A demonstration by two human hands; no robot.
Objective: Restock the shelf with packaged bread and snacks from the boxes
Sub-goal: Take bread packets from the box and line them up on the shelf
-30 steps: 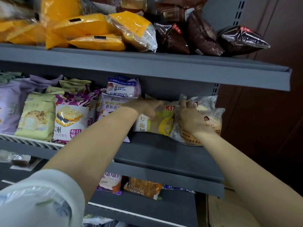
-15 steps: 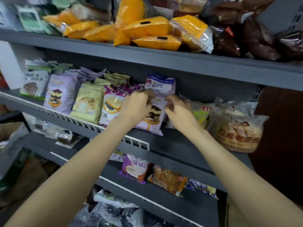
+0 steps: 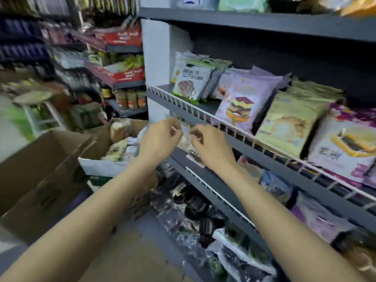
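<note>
My left hand (image 3: 160, 137) and my right hand (image 3: 211, 145) hang close together in the air in front of the grey shelf's white wire rail (image 3: 203, 115). The fingers of both are loosely curled and I see nothing in them. Just behind and between them lie clear packets (image 3: 193, 155) at the left end of the lower shelf. Above the rail stand a white-green packet (image 3: 191, 82), a lilac cake packet (image 3: 242, 102), a pale green packet (image 3: 289, 123) and a purple-yellow one (image 3: 345, 143). To the left, a white-rimmed box (image 3: 105, 165) holds bagged bread (image 3: 120, 129).
A large brown cardboard box (image 3: 40, 169) stands open at the lower left, with flattened cardboard (image 3: 130, 257) on the floor below my arms. Dark and clear packets (image 3: 193, 206) fill the bottom shelf. Further shelves with red boxes and jars (image 3: 130, 100) stand behind. The picture is blurred.
My view has swung left along the shelf. Both hands have let go of the packets on the middle shelf and drawn back and down, and now hang below the rail near the boxes.
</note>
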